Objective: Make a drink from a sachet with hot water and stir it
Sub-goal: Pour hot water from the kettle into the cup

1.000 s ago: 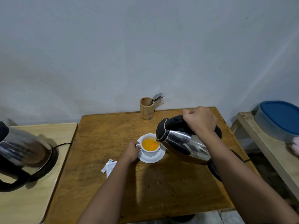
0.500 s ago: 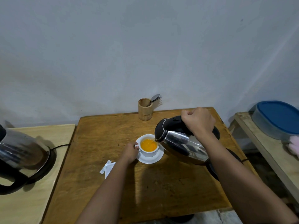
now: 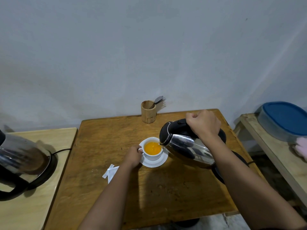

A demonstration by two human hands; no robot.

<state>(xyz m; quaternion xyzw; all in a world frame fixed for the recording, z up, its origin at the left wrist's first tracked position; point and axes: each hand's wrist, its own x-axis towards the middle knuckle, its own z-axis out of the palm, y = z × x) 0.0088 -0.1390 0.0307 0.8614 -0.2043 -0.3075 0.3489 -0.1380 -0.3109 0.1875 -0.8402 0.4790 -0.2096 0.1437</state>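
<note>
On saucer (image 3: 153, 163), white cup (image 3: 152, 156) w/ orange liquid.

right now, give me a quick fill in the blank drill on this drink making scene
1. The right hand tilts the kettle over the ____.
2. The liquid in the cup is ____.
3. The cup stands on a white ____.
4. The left hand holds the cup by its ____.

Missing words: cup; orange; saucer; handle
</note>
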